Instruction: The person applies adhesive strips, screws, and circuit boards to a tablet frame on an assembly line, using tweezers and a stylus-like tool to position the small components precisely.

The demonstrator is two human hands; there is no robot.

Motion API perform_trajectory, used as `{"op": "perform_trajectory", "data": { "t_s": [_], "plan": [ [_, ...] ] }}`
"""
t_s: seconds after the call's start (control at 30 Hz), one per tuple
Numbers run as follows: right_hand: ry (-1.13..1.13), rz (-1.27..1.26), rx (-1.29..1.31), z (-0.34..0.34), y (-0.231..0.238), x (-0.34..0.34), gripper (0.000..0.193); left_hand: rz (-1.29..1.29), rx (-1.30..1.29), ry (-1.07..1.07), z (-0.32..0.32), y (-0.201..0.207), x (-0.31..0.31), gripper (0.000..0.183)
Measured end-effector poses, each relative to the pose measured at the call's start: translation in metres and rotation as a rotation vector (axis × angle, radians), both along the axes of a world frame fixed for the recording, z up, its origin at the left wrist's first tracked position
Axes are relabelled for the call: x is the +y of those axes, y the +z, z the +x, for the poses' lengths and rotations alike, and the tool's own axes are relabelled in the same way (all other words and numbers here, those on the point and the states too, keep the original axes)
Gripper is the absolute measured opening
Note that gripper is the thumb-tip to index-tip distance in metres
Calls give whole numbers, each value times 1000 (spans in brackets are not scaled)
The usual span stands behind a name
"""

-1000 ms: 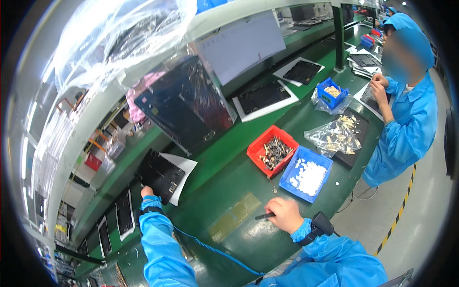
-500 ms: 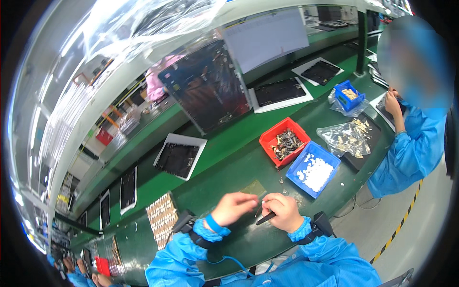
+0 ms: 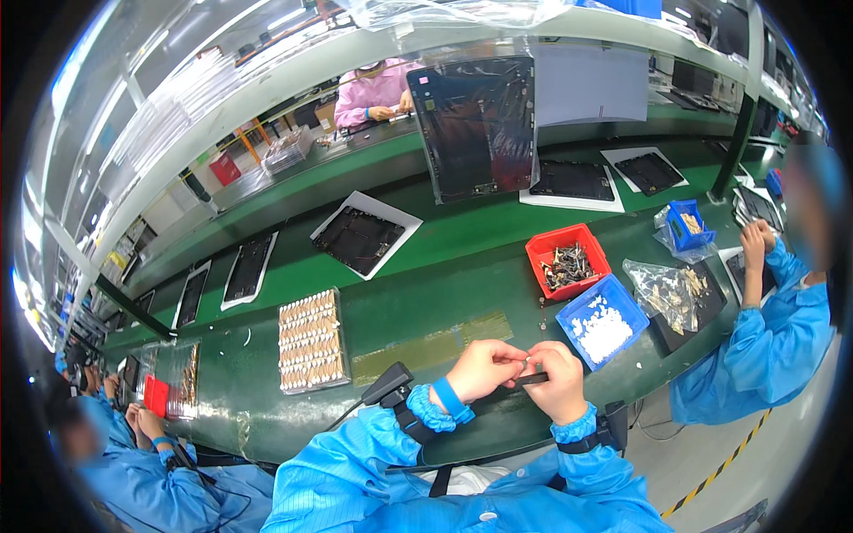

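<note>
In front of my body, my left hand [image 3: 484, 369] and my right hand [image 3: 561, 382] meet with their fingertips together. A slim black pen-like tool [image 3: 533, 378] lies in the closed fingers of my right hand, its tip pointing toward the left hand. My left thumb and fingers pinch at the meeting point; what they hold is too small to make out. Just beyond the hands stand a blue bin [image 3: 634, 310] of small white pieces and a red bin [image 3: 534, 246] of dark and brass-coloured small parts.
To the left sits a tray [image 3: 343, 338] with rows of small white-and-tan parts. A yellowish strip [image 3: 404, 348] lies on the green bench. Black panels [image 3: 360, 236] on white sheets line the far side. Co-workers [image 3: 746, 329] sit at both sides; a plastic bag [image 3: 662, 289] lies to the right.
The view has swung left and levelled, bringing in more of the left co-worker. My left fingers, formerly apart from the right hand, now meet its fingertips. The black tool stays in my right hand.
</note>
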State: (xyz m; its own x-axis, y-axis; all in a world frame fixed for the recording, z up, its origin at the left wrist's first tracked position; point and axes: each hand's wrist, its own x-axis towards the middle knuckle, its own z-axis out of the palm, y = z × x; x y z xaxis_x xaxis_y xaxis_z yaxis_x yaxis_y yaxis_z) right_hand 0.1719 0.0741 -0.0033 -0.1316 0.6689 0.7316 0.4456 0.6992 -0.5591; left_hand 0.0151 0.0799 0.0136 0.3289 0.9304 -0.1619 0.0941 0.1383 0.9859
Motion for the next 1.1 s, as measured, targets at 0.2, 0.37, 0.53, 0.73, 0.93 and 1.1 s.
{"op": "perform_trajectory", "data": {
  "t_s": [0.2,0.37,0.53,0.73,0.93,1.1],
  "plan": [
    [-428,-158,-65,51,16,5,15,-242,-174,-3,12,7,12,22],
    [-536,-163,-253,72,26,4,25,-343,-309,-41,18,8,13,22],
    [75,-392,-19,39,40,-15,20,-430,-363,-104,19,4,8,24],
    [98,-192,-34,35,26,-6,17,-366,-282,-178,11,15,15,24],
    [50,-443,156,10,-17,-1,9,-60,38,81,-29,16,110,22],
    [137,-440,200,-3,-32,-5,10,765,808,300,-64,-35,248,19]
  ]
}}
